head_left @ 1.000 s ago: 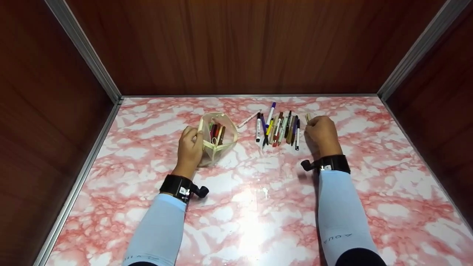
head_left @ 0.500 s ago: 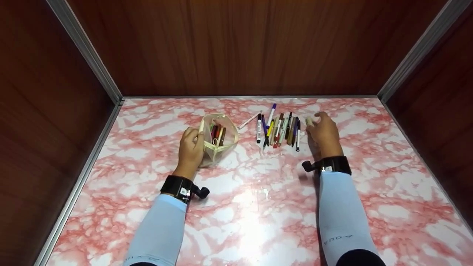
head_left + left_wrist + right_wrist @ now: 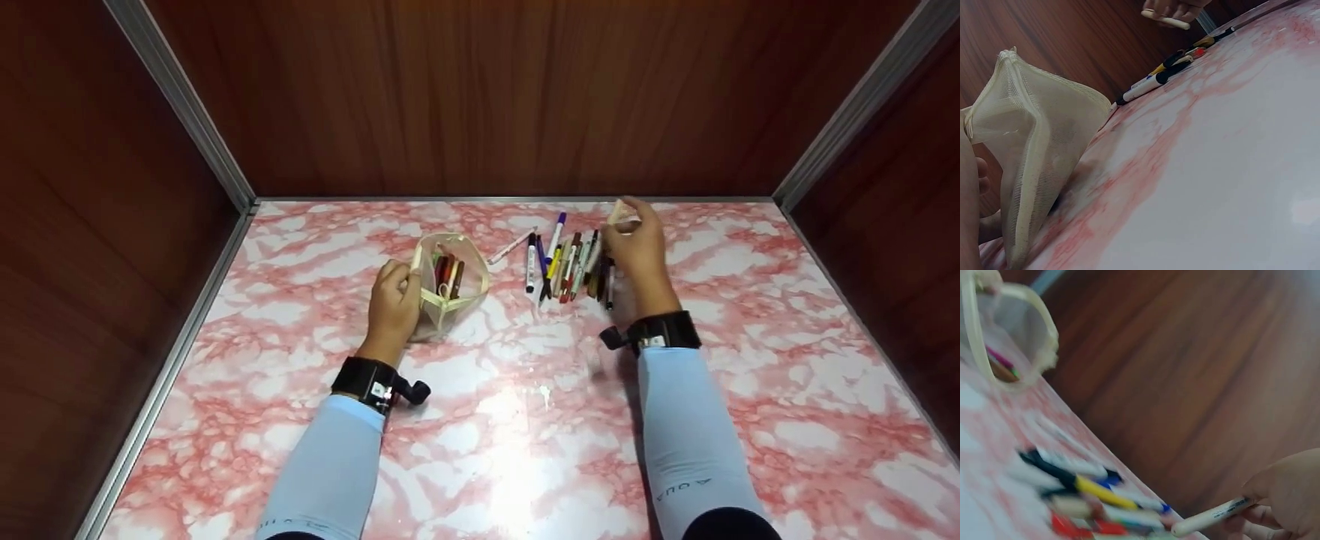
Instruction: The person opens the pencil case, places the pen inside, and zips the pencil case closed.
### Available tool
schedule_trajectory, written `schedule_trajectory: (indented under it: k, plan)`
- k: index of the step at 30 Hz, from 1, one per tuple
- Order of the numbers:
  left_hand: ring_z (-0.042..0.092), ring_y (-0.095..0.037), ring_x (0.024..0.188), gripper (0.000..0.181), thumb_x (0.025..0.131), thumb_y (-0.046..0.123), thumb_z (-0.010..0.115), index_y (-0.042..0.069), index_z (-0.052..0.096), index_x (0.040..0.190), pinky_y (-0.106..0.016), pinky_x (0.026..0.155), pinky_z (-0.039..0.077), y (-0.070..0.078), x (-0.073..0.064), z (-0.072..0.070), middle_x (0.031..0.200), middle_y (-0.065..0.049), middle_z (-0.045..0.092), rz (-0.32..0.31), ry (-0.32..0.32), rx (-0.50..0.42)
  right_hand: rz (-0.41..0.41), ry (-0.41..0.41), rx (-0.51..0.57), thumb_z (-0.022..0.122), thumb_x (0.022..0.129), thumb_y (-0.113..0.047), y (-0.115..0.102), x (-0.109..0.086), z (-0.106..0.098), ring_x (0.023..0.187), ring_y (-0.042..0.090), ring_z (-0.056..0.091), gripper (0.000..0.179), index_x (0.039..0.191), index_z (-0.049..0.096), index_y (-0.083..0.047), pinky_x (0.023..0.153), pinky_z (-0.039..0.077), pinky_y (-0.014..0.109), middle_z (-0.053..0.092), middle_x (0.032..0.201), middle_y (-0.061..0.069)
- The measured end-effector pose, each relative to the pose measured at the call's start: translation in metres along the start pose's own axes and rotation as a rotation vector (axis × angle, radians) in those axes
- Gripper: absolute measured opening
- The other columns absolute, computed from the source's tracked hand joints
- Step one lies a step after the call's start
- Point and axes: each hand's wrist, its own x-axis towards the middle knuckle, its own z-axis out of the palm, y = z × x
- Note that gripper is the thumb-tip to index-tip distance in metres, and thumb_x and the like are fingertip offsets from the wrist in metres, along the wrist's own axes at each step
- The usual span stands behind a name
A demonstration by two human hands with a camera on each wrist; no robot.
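Note:
My left hand point(image 3: 395, 300) grips the rim of a cream mesh pouch point(image 3: 437, 319), which stands with its mouth facing up. Several pens point(image 3: 448, 274) in red, brown and other colours lean inside it. Raised above the right end of the row of loose pens, my right hand point(image 3: 637, 244) pinches a cream-coloured pen point(image 3: 1210, 517) with small dark print. The same pen point(image 3: 1165, 21) shows in the left wrist view, clear of the table. Beneath and left of that hand lie the loose pens, among them a black-capped white marker point(image 3: 531, 262) and a yellow-and-black pen point(image 3: 1103, 492).
A thin pale pen point(image 3: 512, 245) lies slanted between the pouch and the row. The table point(image 3: 480, 420) has a glossy red-and-white marbled top. Brown wood-grain panels point(image 3: 510, 97) with grey metal edging stand at the back and both sides.
My right hand has lifted the cream-coloured pen from the table right of the row and moved up and slightly left with it. My left hand stays on the pouch; the view shifts slightly.

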Motion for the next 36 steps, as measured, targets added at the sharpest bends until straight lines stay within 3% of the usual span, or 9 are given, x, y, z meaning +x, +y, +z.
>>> schedule_trajectory:
  k: [9, 17, 24, 29, 33, 36]
  plan:
    - [0.065, -0.033, 0.101, 0.023, 0.107, 0.010, 0.064, -0.006, 0.070, 0.091, -0.044, 0.093, 0.057, -0.001, 0.000, -0.001, 0.106, -0.020, 0.064, -0.003, -0.008, -0.016, -0.008, -0.119, 0.212, 0.081, 0.100, 0.002, -0.026, -0.016, 0.068, 0.069, 0.013, 0.079, 0.065, 0.155, 0.048, -0.001, 0.076, 0.072, 0.043, 0.074, 0.090, 0.004]
    - [0.065, -0.032, 0.103, 0.022, 0.107, 0.008, 0.062, -0.006, 0.071, 0.093, -0.045, 0.095, 0.058, -0.001, 0.000, 0.000, 0.106, -0.018, 0.064, -0.006, -0.006, -0.037, -0.030, -0.149, 0.359, 0.083, 0.093, 0.010, -0.040, -0.038, 0.118, 0.065, 0.008, 0.076, 0.065, 0.147, 0.047, 0.005, 0.068, 0.069, 0.030, 0.072, 0.080, -0.002]
    - [0.065, -0.031, 0.102, 0.021, 0.106, 0.007, 0.062, -0.006, 0.072, 0.094, -0.042, 0.092, 0.056, 0.001, 0.000, -0.001, 0.106, -0.019, 0.063, -0.013, -0.010, -0.050, -0.039, -0.186, 0.287, 0.087, 0.088, 0.009, -0.047, -0.066, 0.149, 0.075, 0.009, 0.072, 0.062, 0.139, 0.052, 0.000, 0.068, 0.067, 0.027, 0.074, 0.083, -0.001]
    - [0.065, -0.033, 0.102, 0.021, 0.106, 0.007, 0.062, -0.007, 0.073, 0.095, -0.043, 0.093, 0.056, 0.000, 0.001, -0.001, 0.105, -0.020, 0.064, -0.001, -0.001, -0.051, -0.046, -0.293, 0.209, 0.089, 0.091, 0.004, -0.047, -0.083, 0.165, 0.078, 0.010, 0.076, 0.050, 0.133, 0.061, 0.001, 0.069, 0.065, 0.025, 0.083, 0.094, 0.015]
    - [0.065, -0.034, 0.102, 0.022, 0.107, 0.007, 0.062, -0.007, 0.070, 0.092, -0.044, 0.094, 0.056, -0.001, 0.001, -0.001, 0.104, -0.021, 0.063, 0.005, 0.004, -0.045, -0.077, -0.422, 0.175, 0.083, 0.100, -0.001, -0.049, -0.088, 0.170, 0.085, 0.026, 0.084, 0.026, 0.123, 0.075, 0.008, 0.077, 0.070, 0.032, 0.084, 0.110, 0.026]
    - [0.065, -0.034, 0.101, 0.023, 0.108, 0.007, 0.062, -0.006, 0.067, 0.089, -0.045, 0.094, 0.056, -0.001, 0.001, -0.001, 0.104, -0.021, 0.063, 0.006, 0.005, -0.046, -0.116, -0.460, 0.107, 0.078, 0.103, -0.002, -0.052, -0.088, 0.166, 0.094, 0.035, 0.085, 0.020, 0.120, 0.079, 0.009, 0.081, 0.070, 0.033, 0.084, 0.114, 0.026]
